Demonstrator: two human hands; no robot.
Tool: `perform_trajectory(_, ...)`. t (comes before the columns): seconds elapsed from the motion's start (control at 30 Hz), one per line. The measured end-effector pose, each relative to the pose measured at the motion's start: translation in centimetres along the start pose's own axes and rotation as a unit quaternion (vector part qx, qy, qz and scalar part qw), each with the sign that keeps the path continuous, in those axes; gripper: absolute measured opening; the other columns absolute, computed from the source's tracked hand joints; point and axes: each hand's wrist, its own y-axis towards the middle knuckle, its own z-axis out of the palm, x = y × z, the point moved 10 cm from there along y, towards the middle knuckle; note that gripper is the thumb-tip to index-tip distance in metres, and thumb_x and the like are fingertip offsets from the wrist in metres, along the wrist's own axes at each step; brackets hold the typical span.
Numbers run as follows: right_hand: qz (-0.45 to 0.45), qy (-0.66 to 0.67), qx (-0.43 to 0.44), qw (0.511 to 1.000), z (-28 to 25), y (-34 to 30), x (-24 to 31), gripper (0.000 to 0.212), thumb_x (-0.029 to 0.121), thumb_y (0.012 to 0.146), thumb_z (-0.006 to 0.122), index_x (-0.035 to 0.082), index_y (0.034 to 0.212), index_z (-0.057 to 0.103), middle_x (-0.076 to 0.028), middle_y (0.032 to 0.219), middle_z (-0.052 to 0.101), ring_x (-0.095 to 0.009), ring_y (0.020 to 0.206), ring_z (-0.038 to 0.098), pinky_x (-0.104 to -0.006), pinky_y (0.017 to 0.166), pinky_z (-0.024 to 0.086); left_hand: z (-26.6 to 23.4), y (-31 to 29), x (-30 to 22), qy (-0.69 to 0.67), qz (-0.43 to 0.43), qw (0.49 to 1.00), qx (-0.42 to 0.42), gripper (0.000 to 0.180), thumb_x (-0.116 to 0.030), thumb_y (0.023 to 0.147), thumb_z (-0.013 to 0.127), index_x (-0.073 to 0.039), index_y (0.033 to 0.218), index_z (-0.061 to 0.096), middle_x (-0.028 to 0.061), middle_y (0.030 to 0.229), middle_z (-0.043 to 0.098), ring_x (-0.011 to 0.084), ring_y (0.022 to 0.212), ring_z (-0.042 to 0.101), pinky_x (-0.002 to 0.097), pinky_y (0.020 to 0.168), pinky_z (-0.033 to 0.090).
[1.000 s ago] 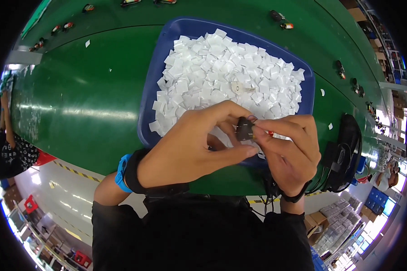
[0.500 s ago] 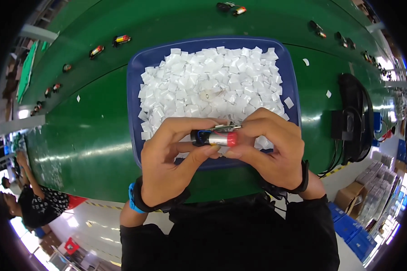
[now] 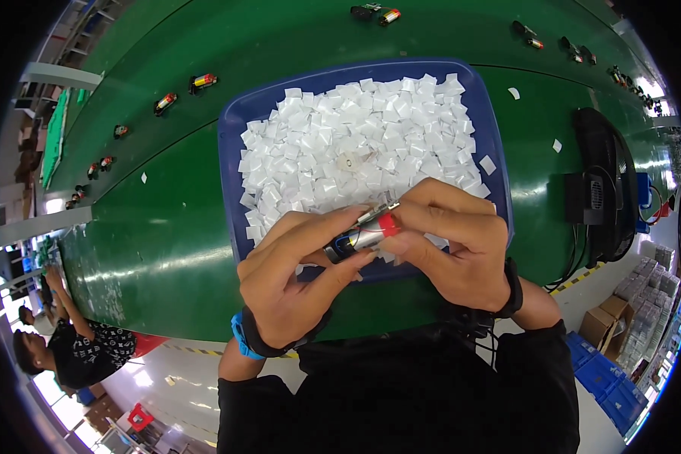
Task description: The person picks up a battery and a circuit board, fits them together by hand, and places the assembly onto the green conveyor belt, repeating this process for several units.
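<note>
Between my two hands is a small battery assembly, a silver cylinder with a red end, a black end and thin wires. A narrow metallic strip or board lies along its far side. My left hand grips the black end with thumb and fingers. At the red end, my right hand pinches with its thumb and index finger. Part of the assembly is hidden behind my fingers. Both hands are over the near side of a blue tray heaped with small white square pieces.
Similar battery assemblies lie spaced along the green belt beyond the tray. A black device with cables stands at the right. White scraps lie on the green surface. Another person is at the far left.
The battery assembly has tilted, its red end now higher and pointing up to the right. My left fingers have shifted over its far side. The whole view has moved slightly.
</note>
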Motion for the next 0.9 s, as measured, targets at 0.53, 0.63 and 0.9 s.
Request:
perform_trajectory(0.53, 0.046, -0.036, 0.021, 0.998, 0.2, 0.0, 0.1, 0.033, 0.005, 0.08, 0.081, 0.0, 0.109, 0.066, -0.011, 0.091, 0.062, -0.013, 0.07, 0.065, -0.0232, 0.059, 0.05, 1.2, 0.3, 1.7, -0.239, -0.18, 0.953, 0.047, 0.025, -0.003, 0.094, 0.065, 0.003, 0.118, 0.062, 0.0105, 0.103, 0.068, 0.0111, 0.077, 0.065, 0.0234, 0.049, 0.05)
perform_trajectory(0.63, 0.062, -0.041, -0.018, 0.997, -0.8, 0.4, 0.8, 0.04, 0.006, 0.077, 0.083, 0.002, 0.112, 0.063, -0.01, 0.094, 0.061, -0.013, 0.073, 0.064, -0.0231, 0.06, 0.05, 1.2, 0.5, 2.4, -0.295, -0.237, 0.92, 0.1, 0.023, -0.008, 0.096, 0.064, 0.002, 0.117, 0.062, 0.0097, 0.102, 0.068, 0.0089, 0.072, 0.063, 0.0221, 0.046, 0.045)
perform_trajectory(0.9, -0.1, -0.399, 0.121, 0.903, -5.4, 11.3, -0.9, 0.028, 0.017, 0.091, 0.069, 0.007, 0.116, 0.061, -0.008, 0.103, 0.062, -0.017, 0.077, 0.063, -0.0272, 0.06, 0.051, -4.1, 12.0, 2.8, 0.061, -0.164, 0.974, 0.144, 0.04, -0.043, 0.089, 0.072, -0.005, 0.099, 0.073, 0.0006, 0.086, 0.07, 0.0031, 0.066, 0.051, 0.0202, 0.053, 0.037)
